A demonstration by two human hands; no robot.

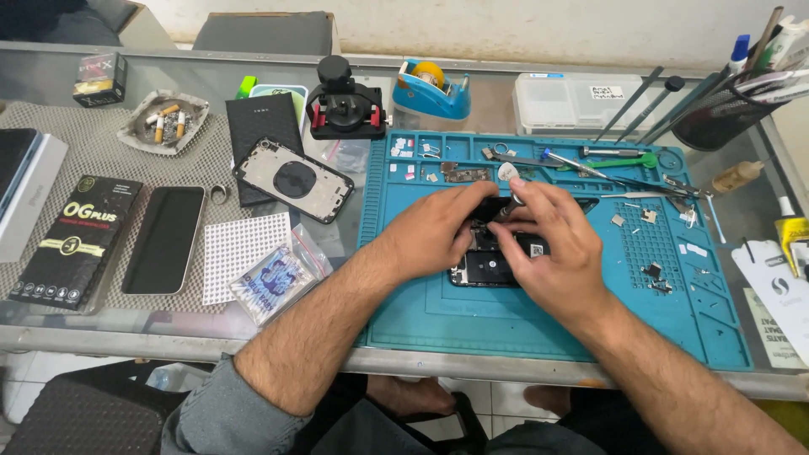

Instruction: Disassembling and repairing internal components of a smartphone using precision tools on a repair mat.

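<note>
Both hands pinch at the opened phone (493, 265) on the blue mat (539, 324): left hand (434, 229) steadying, right hand (552, 253) gripping a small tool (508, 206). Looks fragile, so I'd hold it by the edges.

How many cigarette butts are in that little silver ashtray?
3 that I can make out, all in the ashtray at the back left of the table: one lying across the top, two standing side by side below it. Ash could hide more.
</note>
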